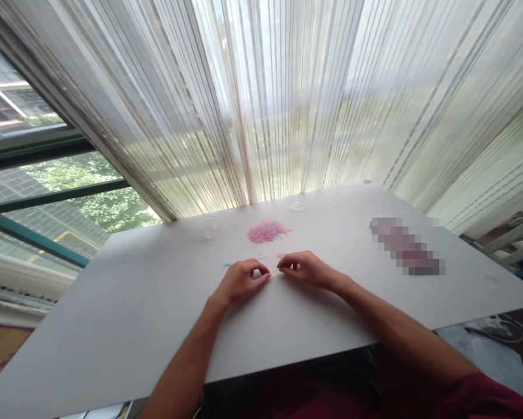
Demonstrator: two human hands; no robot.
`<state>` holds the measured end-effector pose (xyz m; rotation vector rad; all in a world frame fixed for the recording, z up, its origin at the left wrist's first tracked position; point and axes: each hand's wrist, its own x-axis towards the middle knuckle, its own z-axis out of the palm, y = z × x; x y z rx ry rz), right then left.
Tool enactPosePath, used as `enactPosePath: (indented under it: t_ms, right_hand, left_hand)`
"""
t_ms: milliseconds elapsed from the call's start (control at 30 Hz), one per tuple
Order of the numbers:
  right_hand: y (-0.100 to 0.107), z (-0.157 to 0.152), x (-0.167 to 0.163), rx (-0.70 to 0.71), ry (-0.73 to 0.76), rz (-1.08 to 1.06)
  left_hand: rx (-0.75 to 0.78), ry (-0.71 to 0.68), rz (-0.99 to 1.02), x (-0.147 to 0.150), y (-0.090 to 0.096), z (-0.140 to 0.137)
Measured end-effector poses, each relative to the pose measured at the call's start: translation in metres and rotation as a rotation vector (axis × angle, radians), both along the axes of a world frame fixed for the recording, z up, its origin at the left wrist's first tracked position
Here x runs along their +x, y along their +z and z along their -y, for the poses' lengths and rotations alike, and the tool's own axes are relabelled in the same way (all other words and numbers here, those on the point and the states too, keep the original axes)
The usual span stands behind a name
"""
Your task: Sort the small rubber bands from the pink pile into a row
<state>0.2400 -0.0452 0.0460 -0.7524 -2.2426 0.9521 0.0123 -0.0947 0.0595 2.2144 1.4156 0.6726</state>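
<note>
My left hand (240, 280) is closed in a pinch near the middle of the white table (125, 302). Facing it, my right hand (310, 269) pinches too, its fingertips a short gap away. A thin pale strand (274, 271) spans that gap, one end at each hand; whether it is a small elastic band cannot be made out. Just beyond the hands lie a little teal piece (227, 265) and a small purplish cluster (280, 255). Farther back is a loose pile of tiny pink, blue and purple bands or strands (266, 231).
A clear jar-like container (209, 227) stands behind the pile to the left. Toward the back edge lies a clear round lid or dish (297, 205). A blurred-out dark pink object (407, 247) rests at the right. Striped sheer curtains (261, 116) hang along the table's far edge.
</note>
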Motion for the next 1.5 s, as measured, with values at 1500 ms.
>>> enactPosePath:
  t_ms: [1500]
  right_hand:
    - [0.005, -0.002, 0.006, 0.084, -0.057, -0.019]
  left_hand:
    - [0.177, -0.017, 0.068, 0.005, -0.005, 0.001]
